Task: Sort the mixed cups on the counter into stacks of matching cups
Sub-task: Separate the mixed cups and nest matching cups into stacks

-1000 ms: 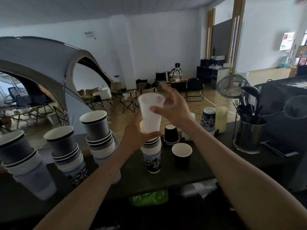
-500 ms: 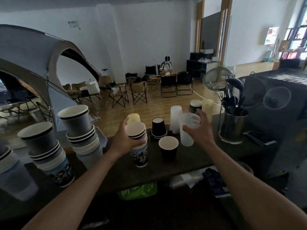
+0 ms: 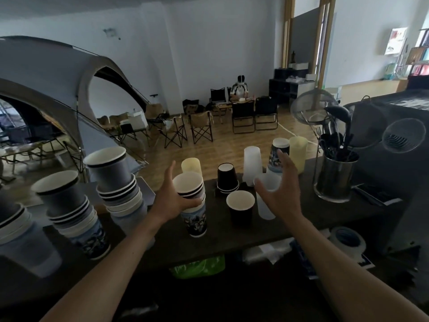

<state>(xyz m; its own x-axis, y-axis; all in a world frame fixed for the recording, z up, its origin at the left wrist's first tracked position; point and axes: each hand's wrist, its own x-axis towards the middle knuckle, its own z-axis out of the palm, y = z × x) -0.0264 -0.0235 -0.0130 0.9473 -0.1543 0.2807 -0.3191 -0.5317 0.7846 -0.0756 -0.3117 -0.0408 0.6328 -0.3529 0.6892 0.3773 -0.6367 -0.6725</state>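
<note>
My left hand (image 3: pixel 173 198) grips a mixed stack of paper cups (image 3: pixel 193 219) that stands on the dark counter (image 3: pixel 162 242); its bottom cup is printed. My right hand (image 3: pixel 282 194) is spread with fingers apart beside a translucent white cup (image 3: pixel 264 208) standing upright on the counter. An upright black cup (image 3: pixel 240 209) sits between the two. Behind them stand inverted black cups (image 3: pixel 227 176), an inverted translucent white cup (image 3: pixel 252 162), an inverted printed cup (image 3: pixel 279 152) and a pale yellow cup (image 3: pixel 298 154). Another yellow cup (image 3: pixel 190 165) peeks out behind the held stack.
Three tall tilted mixed stacks (image 3: pixel 113 182), (image 3: pixel 69 210), (image 3: pixel 21 240) crowd the counter's left. A metal utensil holder (image 3: pixel 334 182) with strainers stands at the right. On the shelf below lie a tape roll (image 3: pixel 348 239) and a green bag (image 3: pixel 197 267).
My right hand carried the translucent white cup from the top of the held stack down to the counter on the right and let go. My left hand stayed on the stack.
</note>
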